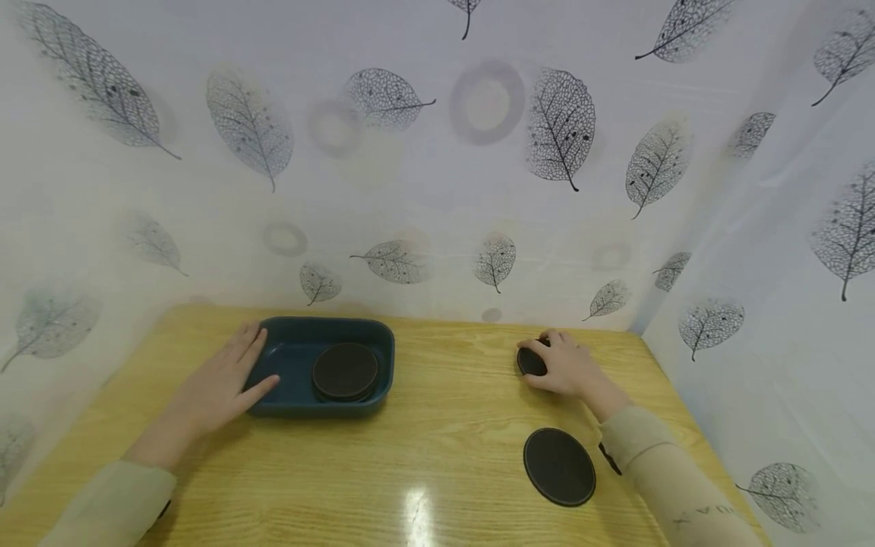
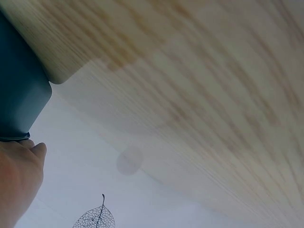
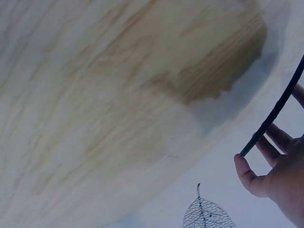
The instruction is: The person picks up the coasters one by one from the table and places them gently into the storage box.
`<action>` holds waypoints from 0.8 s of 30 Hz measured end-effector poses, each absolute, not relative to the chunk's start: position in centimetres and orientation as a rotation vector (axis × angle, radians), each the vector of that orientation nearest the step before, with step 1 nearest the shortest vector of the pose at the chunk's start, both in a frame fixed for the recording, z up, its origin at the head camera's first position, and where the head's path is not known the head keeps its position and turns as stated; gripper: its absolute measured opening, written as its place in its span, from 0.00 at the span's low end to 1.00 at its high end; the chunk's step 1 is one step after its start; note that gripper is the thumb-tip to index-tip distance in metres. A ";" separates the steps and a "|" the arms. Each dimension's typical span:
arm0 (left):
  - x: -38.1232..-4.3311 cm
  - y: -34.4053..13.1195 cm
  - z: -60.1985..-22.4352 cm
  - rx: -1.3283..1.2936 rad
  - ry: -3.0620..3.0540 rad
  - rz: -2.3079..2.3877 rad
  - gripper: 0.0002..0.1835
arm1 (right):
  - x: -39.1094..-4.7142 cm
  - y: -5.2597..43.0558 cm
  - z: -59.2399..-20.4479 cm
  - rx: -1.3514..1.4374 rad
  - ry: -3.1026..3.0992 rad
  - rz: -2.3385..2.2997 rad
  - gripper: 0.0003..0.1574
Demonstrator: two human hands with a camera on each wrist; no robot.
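Note:
A dark teal rectangular tray [image 1: 287, 365] with raised walls sits at the table's back left. My left hand [image 1: 217, 380] rests against its left rim, fingers straight and spread, with the thumb reaching over the inside. In the left wrist view only part of that hand [image 2: 19, 175] shows, touching the tray rim. Inside the tray, toward the right, lie black round coasters [image 1: 345, 371], apparently stacked. At the back right my right hand [image 1: 563, 366] grips another black round coaster [image 1: 531, 362] by its edge. The right wrist view shows this coaster [image 3: 275, 109] edge-on between thumb and fingers.
One more black round coaster [image 1: 559, 466] lies flat on the wood-grain table [image 1: 437, 425], nearer than the right hand. A white leaf-print sheet [image 1: 424, 182] hangs behind the table's back edge and along the right side.

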State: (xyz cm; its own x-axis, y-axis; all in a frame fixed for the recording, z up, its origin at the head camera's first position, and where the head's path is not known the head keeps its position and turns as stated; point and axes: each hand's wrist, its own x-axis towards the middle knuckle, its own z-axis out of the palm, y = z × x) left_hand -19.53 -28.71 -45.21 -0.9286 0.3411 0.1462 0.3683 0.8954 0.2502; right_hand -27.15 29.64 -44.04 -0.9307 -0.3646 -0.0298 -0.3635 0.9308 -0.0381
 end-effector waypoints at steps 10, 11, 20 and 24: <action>-19.7 -28.9 -45.6 -0.557 -2.954 -0.433 0.51 | -27.1 26.4 -42.9 -0.728 3.043 -0.063 0.41; -19.7 -28.9 -45.7 -0.558 -2.952 -0.433 0.51 | -27.1 26.1 -42.7 -0.739 3.038 -0.060 0.41; -19.7 -28.8 -45.5 -0.559 -2.966 -0.437 0.51 | -27.3 22.6 -41.7 -0.864 3.013 -0.044 0.40; -19.6 -28.9 -45.5 -0.558 -2.963 -0.441 0.51 | -27.7 20.9 -41.8 -0.911 3.011 -0.037 0.40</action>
State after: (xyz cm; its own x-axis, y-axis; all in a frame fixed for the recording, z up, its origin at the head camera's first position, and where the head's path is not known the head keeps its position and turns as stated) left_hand -19.63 -28.91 -45.48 -0.9287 0.3414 0.1449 0.3688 0.8913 0.2637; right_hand -27.74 20.88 -41.79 -0.8322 -0.5544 0.0115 -0.5545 0.8319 -0.0210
